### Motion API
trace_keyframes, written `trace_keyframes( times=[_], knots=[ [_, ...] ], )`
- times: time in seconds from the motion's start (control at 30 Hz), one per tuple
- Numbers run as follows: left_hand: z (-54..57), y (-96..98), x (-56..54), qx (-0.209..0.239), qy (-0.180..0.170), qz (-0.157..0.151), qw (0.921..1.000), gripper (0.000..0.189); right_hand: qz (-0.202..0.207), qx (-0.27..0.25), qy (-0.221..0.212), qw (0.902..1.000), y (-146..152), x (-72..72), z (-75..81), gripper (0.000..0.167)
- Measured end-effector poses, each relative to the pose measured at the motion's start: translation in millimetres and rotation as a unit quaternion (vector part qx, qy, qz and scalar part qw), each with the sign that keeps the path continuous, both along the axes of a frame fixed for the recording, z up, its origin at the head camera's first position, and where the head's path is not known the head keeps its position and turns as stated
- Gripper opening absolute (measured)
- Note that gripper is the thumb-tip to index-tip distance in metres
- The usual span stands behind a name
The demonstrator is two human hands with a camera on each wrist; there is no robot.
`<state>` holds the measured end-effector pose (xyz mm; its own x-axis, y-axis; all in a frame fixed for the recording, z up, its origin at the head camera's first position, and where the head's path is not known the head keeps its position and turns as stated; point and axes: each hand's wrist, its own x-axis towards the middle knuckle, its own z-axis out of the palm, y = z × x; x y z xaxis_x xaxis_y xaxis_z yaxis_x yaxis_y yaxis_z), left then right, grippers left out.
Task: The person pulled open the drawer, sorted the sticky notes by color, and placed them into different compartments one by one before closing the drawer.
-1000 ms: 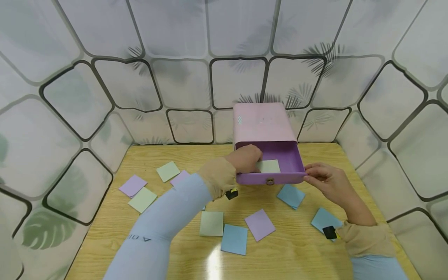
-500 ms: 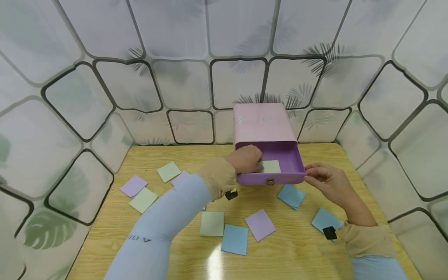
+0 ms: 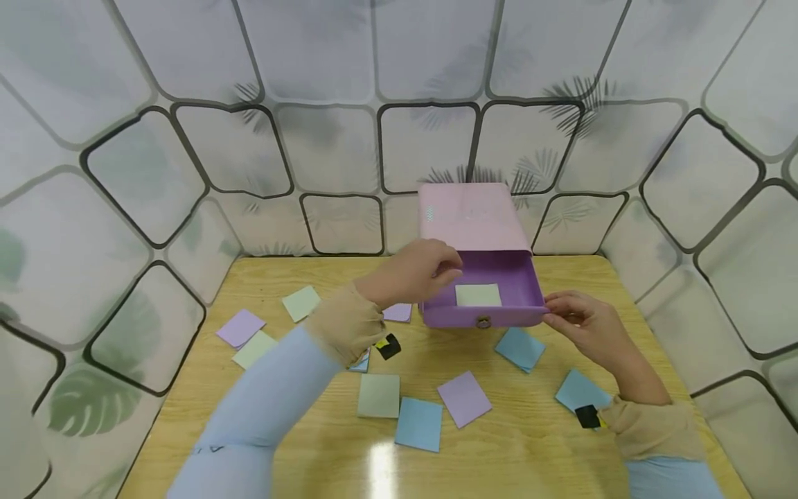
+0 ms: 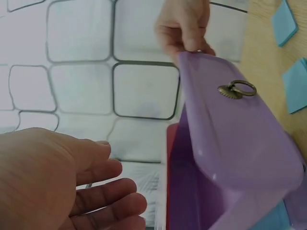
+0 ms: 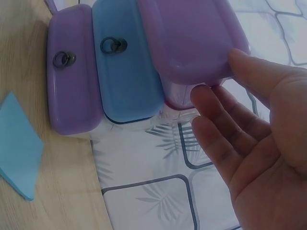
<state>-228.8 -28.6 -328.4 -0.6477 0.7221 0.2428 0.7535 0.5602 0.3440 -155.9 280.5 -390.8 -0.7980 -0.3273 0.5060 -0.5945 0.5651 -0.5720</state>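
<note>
A pink cabinet [image 3: 470,218] stands at the back of the table with its top purple drawer [image 3: 455,317] pulled out. Inside that drawer lies a pale green pad of paper notes [image 3: 478,295]. My left hand [image 3: 411,269] hovers over the drawer's left side, and the left wrist view shows its fingers [image 4: 108,203] loosely bent with nothing between them. At the drawer's right front corner my right hand [image 3: 582,326] pinches the edge, thumb on the front. Below, a blue drawer [image 5: 127,72] and another purple drawer [image 5: 72,96] are pushed in, each with a ring pull.
Several note pads lie about the wooden table [image 3: 499,457]: green [image 3: 378,396], blue [image 3: 418,424], purple [image 3: 464,399]. More blue pads [image 3: 519,348] lie near my right arm. A patterned curtain [image 3: 337,145] encloses the back and sides.
My left hand has come up out of the drawer and shifted left, leaving the green pad in there fully uncovered. The right hand stays at the drawer corner.
</note>
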Motion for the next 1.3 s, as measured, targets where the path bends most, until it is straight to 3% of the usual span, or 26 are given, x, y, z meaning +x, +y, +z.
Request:
trace_keyframes(
  times=[0.13, 0.27, 0.6, 0.87, 1.0, 1.3],
  knots=[
    [-0.5, -25.9, 5.7, 0.052, 0.006, 0.026, 0.9983, 0.016, -0.002, 0.002, -0.003, 1.0000, 0, 1.5, 0.0, 0.019],
    [-10.0, -51.1, 9.4, 0.074, 0.001, 0.052, 0.9959, 0.015, -0.015, 0.007, -0.010, 0.9998, -1, 3.3, -0.5, 0.023],
    [-45.4, -94.6, 25.7, 0.068, -0.105, 0.109, 0.9862, 0.018, -0.024, 0.001, -0.021, 0.9995, -1, 7.9, 2.2, 0.027],
    [-78.7, -108.8, 33.6, 0.045, -0.143, 0.109, 0.9827, 0.017, -0.020, -0.003, -0.019, 0.9996, 0, 9.1, 2.6, 0.027],
    [-93.8, -114.6, 39.7, 0.019, -0.141, 0.105, 0.9842, 0.018, -0.020, -0.002, -0.011, 0.9997, -1, 9.5, 2.0, 0.028],
    [-115.3, -126.9, 56.8, 0.004, -0.144, 0.108, 0.9837, 0.020, -0.020, 0.001, 0.001, 0.9998, -4, 8.1, 2.7, 0.030]
  ],
)
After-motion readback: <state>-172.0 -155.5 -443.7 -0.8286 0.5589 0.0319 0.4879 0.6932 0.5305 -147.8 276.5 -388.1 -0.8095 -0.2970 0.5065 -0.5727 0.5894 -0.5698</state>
